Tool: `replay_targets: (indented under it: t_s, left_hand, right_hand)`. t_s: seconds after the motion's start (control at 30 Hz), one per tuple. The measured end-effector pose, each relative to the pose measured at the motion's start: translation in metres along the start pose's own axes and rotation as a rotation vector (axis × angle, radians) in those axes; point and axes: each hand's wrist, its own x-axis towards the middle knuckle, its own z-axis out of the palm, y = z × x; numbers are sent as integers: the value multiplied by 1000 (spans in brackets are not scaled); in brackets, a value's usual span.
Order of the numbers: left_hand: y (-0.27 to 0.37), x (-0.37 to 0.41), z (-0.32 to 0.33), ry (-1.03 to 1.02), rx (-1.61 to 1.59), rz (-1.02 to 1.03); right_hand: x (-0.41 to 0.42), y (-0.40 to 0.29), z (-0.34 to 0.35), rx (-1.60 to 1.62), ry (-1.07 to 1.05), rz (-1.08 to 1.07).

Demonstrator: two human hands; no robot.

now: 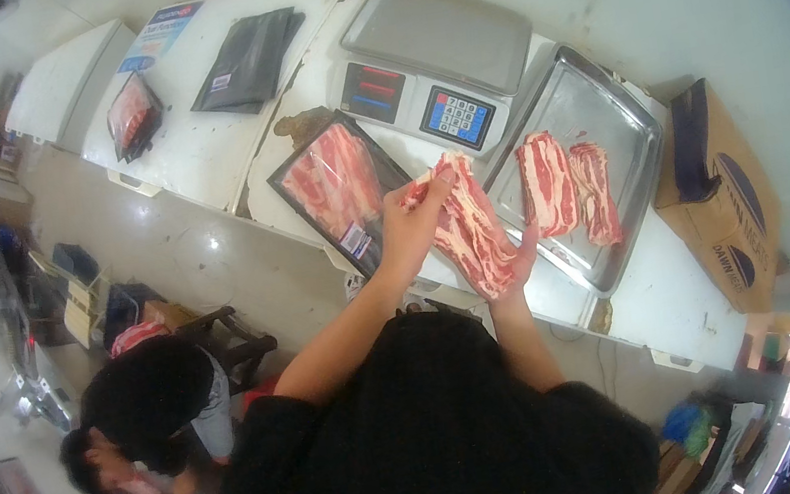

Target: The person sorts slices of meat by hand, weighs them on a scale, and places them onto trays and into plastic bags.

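Note:
A stack of thin, fatty sliced meat point(473, 236) lies lengthwise across my right hand point(521, 263), whose palm supports its lower end. My left hand point(411, 226) pinches the stack's upper edge, and a small fold of meat point(419, 192) shows between its fingers. Under and left of my left hand is a black bag with a clear window point(331, 172); sliced meat shows through it and it bears a label. Just right of my hands, a metal tray point(605, 259) holds two more portions of sliced meat point(547, 184).
A digital scale point(418, 84) stands behind my hands on a white chest freezer point(654, 309). A cardboard box point(725, 223) is at the right. Black bags point(248, 63) and a packed piece of meat point(133, 117) lie at the left. A person point(148, 403) bends over metal equipment behind on the left.

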Motion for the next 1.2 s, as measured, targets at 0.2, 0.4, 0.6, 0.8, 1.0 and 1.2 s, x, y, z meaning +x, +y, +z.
replay_targets:
  t_s: [0.2,0.4,0.6,0.8,1.0,1.2]
  left_hand:
    - [-9,9,-23,-60,-214,-13]
    - [-19,10,-41,-196,-337,-238]
    - [-30,-2,-90,-363,1050,464]
    - [-60,6,-104,-460,958,526]
    - [-50,6,-109,-470,729,659]
    - [-28,7,-137,-522,670,683]
  right_hand:
    - [-1,5,22,-123,88,76]
    - [-22,-3,23,-184,208,53]
    - [-83,-26,11,-274,357,131]
    - [-69,13,-34,-366,355,228]
    - [41,74,-47,-447,319,245]
    - [123,105,-81,-1045,303,455]
